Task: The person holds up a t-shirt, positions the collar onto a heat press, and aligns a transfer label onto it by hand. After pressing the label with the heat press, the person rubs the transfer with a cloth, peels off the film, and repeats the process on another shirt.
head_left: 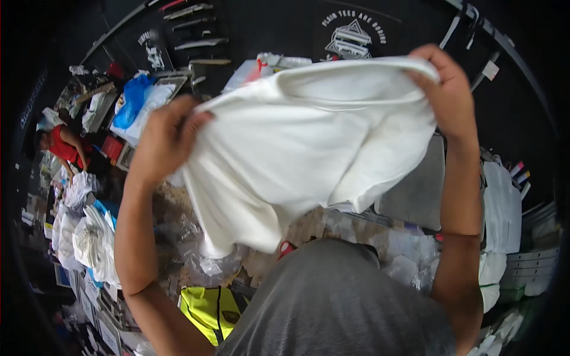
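Note:
A white T-shirt (279,148) hangs in the air in front of me, spread between both hands, with its lower part swinging loose and slightly blurred. My left hand (166,137) is closed on the shirt's upper left edge, thumb and fingers pinching the cloth. Higher up on the other side, my right hand (448,89) grips the shirt's top right corner. The top edge sags into an opening between the hands. Behind the cloth, part of a grey flat platen (415,184) shows, the rest of it covered by the shirt.
At the far left a person in a red top (66,145) leans over piles of white garments (92,243). A blue plastic bag (135,102) lies on a table beyond my left hand. Clear plastic bags (208,258) and a yellow bag (211,311) lie low. White cloth (502,199) hangs at right.

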A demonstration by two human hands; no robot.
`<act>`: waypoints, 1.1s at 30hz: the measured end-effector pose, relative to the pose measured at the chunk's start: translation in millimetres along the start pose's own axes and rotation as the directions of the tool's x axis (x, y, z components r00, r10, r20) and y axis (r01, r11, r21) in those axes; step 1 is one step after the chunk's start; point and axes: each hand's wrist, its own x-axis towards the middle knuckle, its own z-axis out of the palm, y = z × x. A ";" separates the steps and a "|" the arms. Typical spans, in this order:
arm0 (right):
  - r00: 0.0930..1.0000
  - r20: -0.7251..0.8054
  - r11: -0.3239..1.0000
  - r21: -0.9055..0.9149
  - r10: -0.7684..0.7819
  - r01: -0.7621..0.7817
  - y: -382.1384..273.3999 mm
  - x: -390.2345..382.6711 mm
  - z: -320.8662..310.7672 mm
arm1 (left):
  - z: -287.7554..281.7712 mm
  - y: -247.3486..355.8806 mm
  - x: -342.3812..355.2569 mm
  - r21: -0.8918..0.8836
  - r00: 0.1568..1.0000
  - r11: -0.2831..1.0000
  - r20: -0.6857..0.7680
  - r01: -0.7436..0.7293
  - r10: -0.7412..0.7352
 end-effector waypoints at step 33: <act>0.863 0.227 0.481 -0.753 -0.451 0.450 -102.7 -4.8 149.0 | 139.0 -19.2 -78.7 -0.999 0.965 -0.010 0.049 0.054 0.259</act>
